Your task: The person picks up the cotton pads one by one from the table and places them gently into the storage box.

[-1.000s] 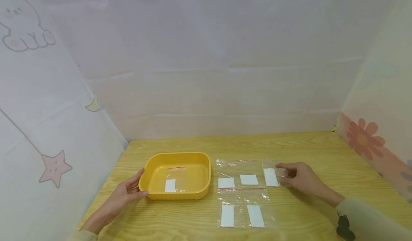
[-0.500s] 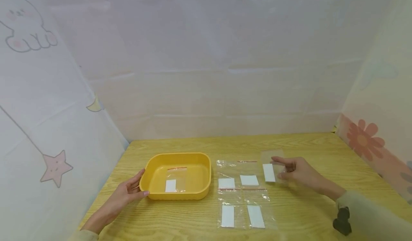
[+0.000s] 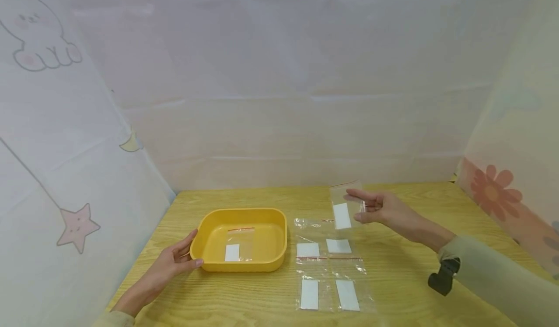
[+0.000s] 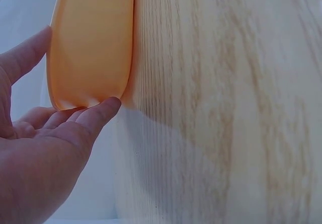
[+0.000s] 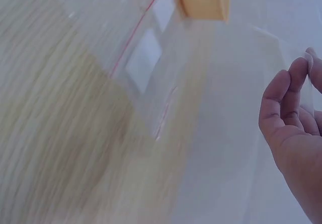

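A yellow plastic tray (image 3: 271,264) stands on the table at left of centre. In it lies a clear zip bag (image 3: 239,243) with a white piece inside. My left hand (image 3: 168,265) holds the tray's left end, thumb and fingers spread across its corners; the left wrist view shows this hand (image 4: 55,138) against the orange-looking tray (image 4: 93,43). Above the table, my right hand (image 3: 388,211) pinches the right edge of another zip bag (image 3: 342,215), which has a red seal line and a white rectangle. In the right wrist view, fingers (image 5: 274,100) pinch its filmy edge.
Several zip bags (image 3: 309,294) with white rectangles lie flat in two rows right of the tray, overlapping in places. A pale cloth wall (image 3: 305,123) rises behind the wooden table (image 3: 419,288), with printed side walls left and right.
My right hand has lifted the zip bag off the table and carried it up, away and to the left, over the back row's edge. The left hand stays at the tray.
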A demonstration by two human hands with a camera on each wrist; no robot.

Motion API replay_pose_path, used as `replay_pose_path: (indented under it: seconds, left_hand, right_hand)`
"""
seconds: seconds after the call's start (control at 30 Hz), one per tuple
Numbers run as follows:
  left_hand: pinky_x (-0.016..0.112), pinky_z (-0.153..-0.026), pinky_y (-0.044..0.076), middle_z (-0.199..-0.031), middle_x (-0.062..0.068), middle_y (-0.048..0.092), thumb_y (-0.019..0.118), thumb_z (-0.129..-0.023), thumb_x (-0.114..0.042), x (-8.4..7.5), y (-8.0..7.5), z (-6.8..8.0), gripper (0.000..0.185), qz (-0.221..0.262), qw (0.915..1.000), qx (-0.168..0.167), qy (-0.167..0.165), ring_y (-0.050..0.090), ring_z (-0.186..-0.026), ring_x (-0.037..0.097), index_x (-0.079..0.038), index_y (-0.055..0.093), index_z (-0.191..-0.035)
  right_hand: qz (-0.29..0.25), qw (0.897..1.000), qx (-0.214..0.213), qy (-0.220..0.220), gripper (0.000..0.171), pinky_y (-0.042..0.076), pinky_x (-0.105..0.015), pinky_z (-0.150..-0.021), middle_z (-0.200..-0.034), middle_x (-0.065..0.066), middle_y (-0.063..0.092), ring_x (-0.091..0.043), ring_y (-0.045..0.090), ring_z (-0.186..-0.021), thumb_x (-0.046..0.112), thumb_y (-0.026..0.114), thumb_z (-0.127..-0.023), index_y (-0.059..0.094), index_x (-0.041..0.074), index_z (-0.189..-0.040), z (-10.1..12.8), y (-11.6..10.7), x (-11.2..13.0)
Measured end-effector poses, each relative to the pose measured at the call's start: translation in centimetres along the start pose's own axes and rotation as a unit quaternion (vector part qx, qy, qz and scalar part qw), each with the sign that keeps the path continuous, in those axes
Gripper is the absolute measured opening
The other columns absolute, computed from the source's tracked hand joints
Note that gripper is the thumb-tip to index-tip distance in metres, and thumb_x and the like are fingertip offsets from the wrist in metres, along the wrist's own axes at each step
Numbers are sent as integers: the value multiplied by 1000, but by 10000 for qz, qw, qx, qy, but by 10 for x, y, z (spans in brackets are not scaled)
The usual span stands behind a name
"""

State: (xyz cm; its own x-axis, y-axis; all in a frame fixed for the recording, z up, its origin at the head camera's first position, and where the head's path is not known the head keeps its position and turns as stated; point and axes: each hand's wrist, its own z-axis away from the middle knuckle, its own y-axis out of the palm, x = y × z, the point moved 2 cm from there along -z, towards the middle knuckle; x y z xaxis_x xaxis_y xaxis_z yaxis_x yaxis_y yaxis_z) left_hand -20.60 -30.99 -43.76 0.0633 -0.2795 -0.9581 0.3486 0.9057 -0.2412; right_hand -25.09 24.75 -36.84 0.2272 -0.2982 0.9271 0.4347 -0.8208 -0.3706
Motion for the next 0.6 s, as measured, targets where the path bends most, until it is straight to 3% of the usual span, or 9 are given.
replay_pose_path:
  seconds: [0.07, 0.2, 0.37, 0.6]
  left_hand:
    - [32, -106, 51, -173, 18, 7, 70, -104, -16, 0, 0, 0, 90, -17, 10000, 22, 19, 28, -151, 48, -5, 9, -169]
    - [31, -106, 51, -173, 18, 8, 70, -104, -16, 1, 0, -1, 90, -11, 10000, 29, 37, 28, -151, 48, -5, 9, -169]
    - [32, -106, 51, -173, 19, 9, 70, -104, -16, 0, 1, -1, 89, 25, 10000, 30, 47, 28, -151, 48, -5, 9, -169]
    - [31, -105, 51, -172, 19, 10, 71, -104, -15, 1, 1, -1, 90, 42, 10000, -24, 49, 30, -150, 48, -5, 10, -169]
  right_hand:
    - [-65, 9999, 74, 23, 77, 48, -39, -110, -166, -13, 40, -43, 23, -154, 21, 75, -100, 36, 9, -165, -6, 5, 9]
    - [-370, 9991, 198, 82, 77, 43, -51, -115, -167, -10, 39, -42, 22, -156, 20, 76, -100, 36, 11, -166, -21, 18, 23]
    - [-892, 9953, 380, 69, 79, 44, -42, -114, -167, -11, 38, -39, 16, -157, 13, 77, -99, 35, 9, -166, -46, 39, 35]
    - [-1436, 9866, 769, -29, 77, 53, -34, -104, -167, -13, 38, -35, 20, -157, 4, 73, -99, 34, 5, -165, -78, 78, 47]
